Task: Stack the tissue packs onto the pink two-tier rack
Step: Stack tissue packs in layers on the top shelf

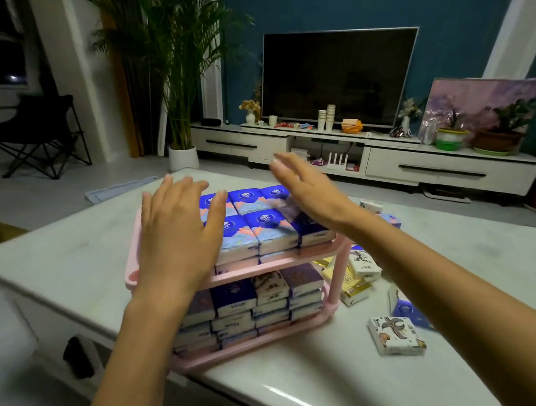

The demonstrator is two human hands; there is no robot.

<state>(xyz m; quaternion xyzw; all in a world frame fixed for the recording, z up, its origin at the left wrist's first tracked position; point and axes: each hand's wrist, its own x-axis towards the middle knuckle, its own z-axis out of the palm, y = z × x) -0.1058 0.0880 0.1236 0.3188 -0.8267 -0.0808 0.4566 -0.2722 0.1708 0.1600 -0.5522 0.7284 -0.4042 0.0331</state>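
The pink two-tier rack [339,268] stands on the white table [59,254], with blue tissue packs [273,231] filling both tiers. The left hand [181,232] lies flat, fingers straight, over the rack's upper-tier left end. The right hand [304,189], blurred, is spread and empty above that tier's rear right, and loose packs [396,335] lie just right of the rack.
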